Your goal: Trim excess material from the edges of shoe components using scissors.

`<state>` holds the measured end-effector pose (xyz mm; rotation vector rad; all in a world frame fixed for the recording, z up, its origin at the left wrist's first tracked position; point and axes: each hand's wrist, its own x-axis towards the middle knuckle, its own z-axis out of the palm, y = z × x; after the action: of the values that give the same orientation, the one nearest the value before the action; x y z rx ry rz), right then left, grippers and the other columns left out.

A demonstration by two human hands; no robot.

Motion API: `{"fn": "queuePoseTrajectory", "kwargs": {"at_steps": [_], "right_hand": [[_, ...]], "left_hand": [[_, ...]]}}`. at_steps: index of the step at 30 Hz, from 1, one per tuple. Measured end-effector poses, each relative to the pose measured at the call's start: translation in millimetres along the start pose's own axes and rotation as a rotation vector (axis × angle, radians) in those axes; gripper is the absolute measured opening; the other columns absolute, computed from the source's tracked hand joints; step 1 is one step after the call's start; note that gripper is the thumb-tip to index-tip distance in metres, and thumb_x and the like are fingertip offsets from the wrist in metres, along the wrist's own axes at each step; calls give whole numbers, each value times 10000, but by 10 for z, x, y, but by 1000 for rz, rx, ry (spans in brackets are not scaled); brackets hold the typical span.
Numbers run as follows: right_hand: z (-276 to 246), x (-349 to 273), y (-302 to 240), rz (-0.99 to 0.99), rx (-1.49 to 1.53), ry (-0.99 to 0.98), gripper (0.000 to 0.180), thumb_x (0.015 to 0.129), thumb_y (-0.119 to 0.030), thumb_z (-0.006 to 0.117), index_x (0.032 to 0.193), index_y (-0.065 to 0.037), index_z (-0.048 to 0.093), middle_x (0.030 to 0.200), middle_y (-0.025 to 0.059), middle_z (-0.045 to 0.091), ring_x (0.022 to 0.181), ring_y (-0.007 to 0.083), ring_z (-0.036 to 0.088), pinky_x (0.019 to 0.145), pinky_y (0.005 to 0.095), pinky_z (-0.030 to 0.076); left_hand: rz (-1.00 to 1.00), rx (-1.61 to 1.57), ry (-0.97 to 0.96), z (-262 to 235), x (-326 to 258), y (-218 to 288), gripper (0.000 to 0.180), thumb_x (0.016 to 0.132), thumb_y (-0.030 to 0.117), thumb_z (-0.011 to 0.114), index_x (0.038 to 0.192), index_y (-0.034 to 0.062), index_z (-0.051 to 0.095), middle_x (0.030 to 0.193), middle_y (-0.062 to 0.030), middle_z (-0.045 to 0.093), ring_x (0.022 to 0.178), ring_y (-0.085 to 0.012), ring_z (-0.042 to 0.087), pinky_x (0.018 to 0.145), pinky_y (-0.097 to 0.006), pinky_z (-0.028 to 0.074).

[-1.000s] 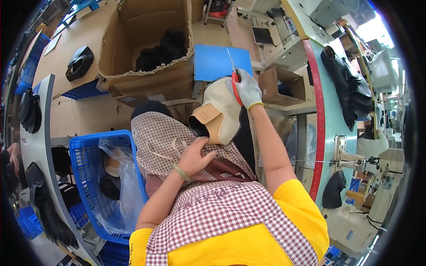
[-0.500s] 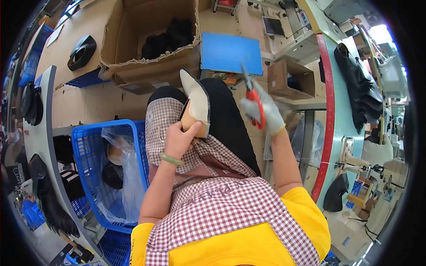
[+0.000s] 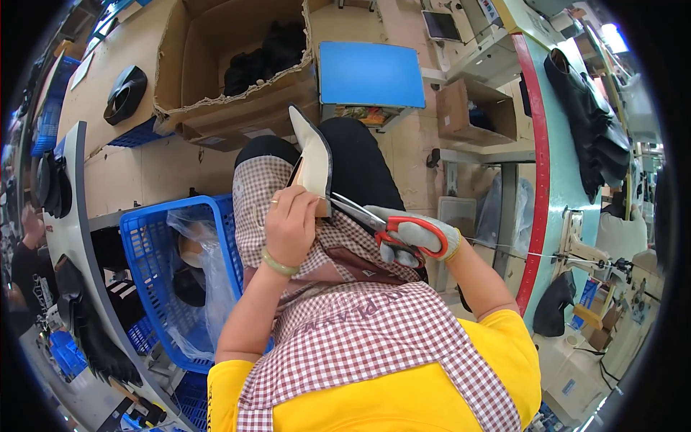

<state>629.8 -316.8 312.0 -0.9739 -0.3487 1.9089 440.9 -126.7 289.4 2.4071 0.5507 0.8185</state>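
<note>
On my lap lies a shoe upper [image 3: 312, 160] with a cream lining, a dark edge and a tan part at its near end. My left hand [image 3: 290, 226], bare with a ring and a jade-coloured bangle, is closed on that near end. In my gloved right hand [image 3: 416, 235] is a pair of scissors with red handles [image 3: 436, 237]. Their blades point left, with the tips close to the upper's near right edge. Whether the blades touch the material I cannot make out.
A blue plastic basket [image 3: 134, 248] with shoe pieces and clear plastic stands at my left. Ahead are a cardboard box [image 3: 216, 115] of black pieces and a blue-topped stool [image 3: 371, 75]. A red-edged bench [image 3: 534, 180] with black uppers [image 3: 586, 119] runs along the right.
The scissors have come down and left from above the right side of my lap to the upper's near end. My left hand has turned and shifted its grip there.
</note>
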Motion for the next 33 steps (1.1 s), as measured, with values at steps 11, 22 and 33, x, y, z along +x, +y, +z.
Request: {"fn": "queuePoseTrajectory", "kwargs": {"at_steps": [11, 22, 33], "right_hand": [[-69, 90, 20, 53, 161, -125, 841, 878, -445, 604, 1482, -53, 171, 849, 107, 667, 518, 72, 579, 473, 164, 466], [119, 201, -150, 106, 94, 18, 855, 868, -492, 596, 1476, -43, 198, 762, 50, 619, 489, 47, 479, 436, 163, 374], [381, 213, -34, 118, 412, 140, 643, 936, -315, 565, 1471, -157, 246, 750, 67, 627, 505, 95, 593, 426, 182, 486]], "left_hand": [[-17, -55, 82, 11, -67, -38, 96, 756, 10, 672, 846, 17, 638, 873, -97, 613, 763, -282, 598, 664, -358, 479], [4, -138, 110, 67, -118, -82, 112, 741, -17, 681, 843, -1, 639, 857, -113, 598, 749, -276, 576, 621, -343, 469], [-205, -145, 104, 42, -142, 30, 74, 782, 18, 675, 841, -1, 633, 914, -114, 596, 822, -237, 571, 669, -307, 463]]}}
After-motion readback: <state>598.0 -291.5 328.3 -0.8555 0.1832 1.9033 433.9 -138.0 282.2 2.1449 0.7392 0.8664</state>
